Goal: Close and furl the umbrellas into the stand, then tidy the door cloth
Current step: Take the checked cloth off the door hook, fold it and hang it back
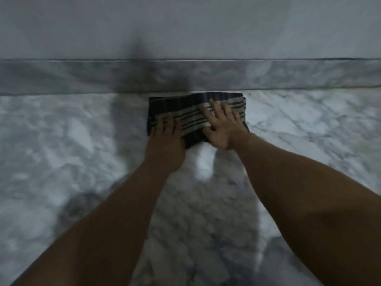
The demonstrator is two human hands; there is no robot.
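- Two bare hands lay flat on one folded door cloth (195, 114), which was dark with pale stripes and rested on the marble floor (61, 141).
- The left hand (167, 137) was on the left part of the cloth, palm down, and its fingers (162, 125) were straight and close together, pointing away from the person.
- This hand pressed on the cloth and did not curl around it; only the fingers were on the fabric, and the heel of the hand was over the floor just below the near edge of the cloth.
- The right hand (221, 129) was beside the left hand, a little farther from the person, also palm down on the cloth.
- Its fingers (216, 109) were spread wide and straight over the pale striped band, and the thumb pointed toward the left hand.
- It also held nothing in a grip; it only pressed the fabric down.
- Between the two hands a strip of the striped band was visible.
- Beyond the fingertips of both hands, the far edge of the cloth lay just against a low marble step (82, 77), or very near to it; the picture was blurred and I cannot tell which.
- Above this step there was a plain grey surface (247, 27).
- A dark shadow (142, 69) fell on the step and the floor, to the left of the left hand.
- Both forearms were bare and reached forward from the bottom of the view.
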